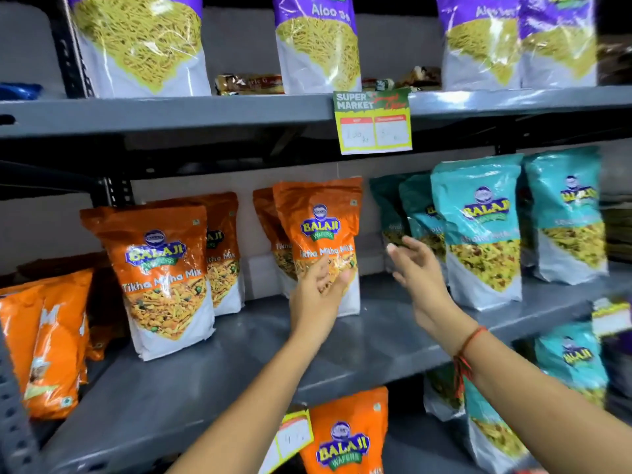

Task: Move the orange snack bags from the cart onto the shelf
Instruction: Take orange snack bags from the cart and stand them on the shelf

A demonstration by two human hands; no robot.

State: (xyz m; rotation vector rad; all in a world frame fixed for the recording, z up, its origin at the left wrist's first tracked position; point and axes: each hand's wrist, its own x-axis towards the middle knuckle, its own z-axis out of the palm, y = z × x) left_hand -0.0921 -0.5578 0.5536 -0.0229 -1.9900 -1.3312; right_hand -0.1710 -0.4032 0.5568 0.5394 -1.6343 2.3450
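Observation:
An orange snack bag (319, 220) stands upright on the grey middle shelf (212, 364), with another orange bag just behind it. My left hand (316, 292) rests against the lower front of this bag, fingers on it. My right hand (415, 268) hovers open just to its right, touching nothing. A second pair of orange bags (160, 268) stands further left on the same shelf. One more orange bag (345, 436) shows on the shelf below. The cart is out of sight.
Teal snack bags (478, 230) fill the right of the middle shelf. Purple-topped bags (318, 46) stand on the upper shelf, above a price tag (374, 123). Smaller orange packets (48, 340) crowd the left edge. Bare shelf lies in front of the orange bags.

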